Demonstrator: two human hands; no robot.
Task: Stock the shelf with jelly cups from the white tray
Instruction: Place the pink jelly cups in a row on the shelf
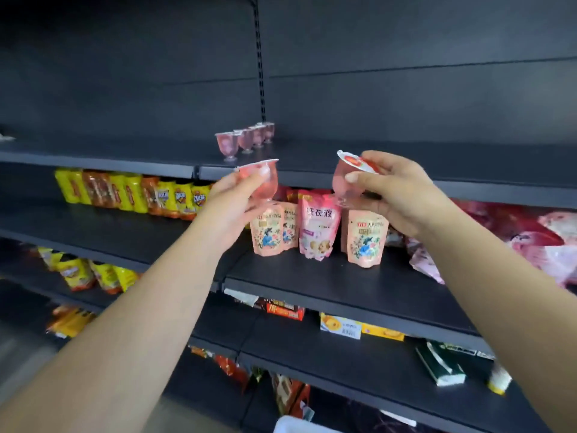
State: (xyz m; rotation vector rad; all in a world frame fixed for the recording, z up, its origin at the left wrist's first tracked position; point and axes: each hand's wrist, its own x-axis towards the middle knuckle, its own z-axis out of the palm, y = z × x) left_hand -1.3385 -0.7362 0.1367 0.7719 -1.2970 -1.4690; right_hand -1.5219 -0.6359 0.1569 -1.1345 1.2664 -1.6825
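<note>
**Two jelly cups held up at the shelf edge**

The left hand (232,195) holds a clear, stemmed plastic jelly cup with pink filling and a foil lid (260,182). Its grip is closed round the bowl of the cup from the left side, fingertips across the front, and the cup stands nearly upright just below the front lip of the dark metal upper shelf (125,157).

Farther back on that shelf, just left of the slotted upright, stands a row of pink jelly cups (246,140) of the same kind. At least four can be counted; blur hides whether more stand at the far end.

The right hand (396,192) holds a second pink jelly cup with a red-and-white foil lid (349,179). Thumb and fingers pinch it at the rim and lid, and the cup tilts with its lid turned toward the camera, near the shelf's front edge.

One shelf down, yellow and orange snack bags (134,192) stand far left, four pink stand-up pouches (318,226) sit behind and below the two held cups, and loose pink packets (530,242) lie at the right. Lower shelves carry more yellow bags, boxes and a dark green pack. A corner of the white tray (293,425) shows at the bottom edge.
</note>
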